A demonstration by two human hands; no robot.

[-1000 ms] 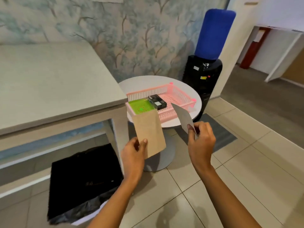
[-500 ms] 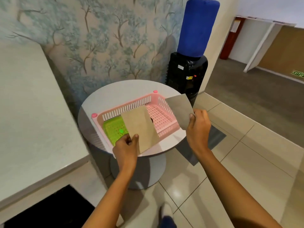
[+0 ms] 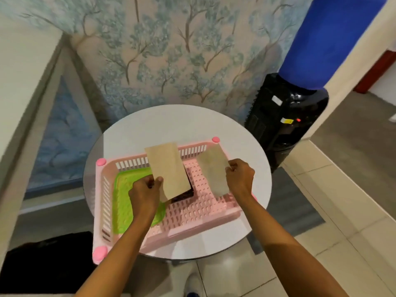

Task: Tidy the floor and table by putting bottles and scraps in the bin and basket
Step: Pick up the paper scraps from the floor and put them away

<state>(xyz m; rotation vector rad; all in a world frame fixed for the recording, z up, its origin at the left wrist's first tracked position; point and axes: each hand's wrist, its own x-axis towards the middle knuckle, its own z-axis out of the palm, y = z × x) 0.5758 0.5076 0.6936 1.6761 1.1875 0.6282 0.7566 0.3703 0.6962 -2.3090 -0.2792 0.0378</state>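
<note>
The left hand [image 3: 145, 196] is pinching a brown scrap of card [image 3: 168, 168] near its lower edge, with the thumb lying on the face nearest the camera, and is holding it tilted above the pink basket [image 3: 192, 231]. The right hand [image 3: 240, 179] is gripping a second, greyer scrap [image 3: 214, 168] by its right edge, also over the basket. The hands are working apart, each clamped on its own scrap, and the two scraps are not touching.

The basket is sitting directly beneath both hands on a round white worktop [image 3: 171, 123]. Under the left hand, a green tray [image 3: 124, 202] is lying in the basket's left part. Between the hands, a dark object [image 3: 185, 195] is resting on the basket floor (mostly hidden by the brown scrap, so what it is cannot be told).

Beyond the right hand and further to its right, a black water dispenser [image 3: 285, 116] is standing by the wall and carrying a blue bottle [image 3: 325, 39]. Below and to the left of the left forearm, a black bin bag [image 3: 42, 262] is showing low down. Far out to the left of the left hand, a larger pale worktop [image 3: 19, 82] is running along the edge of view.
</note>
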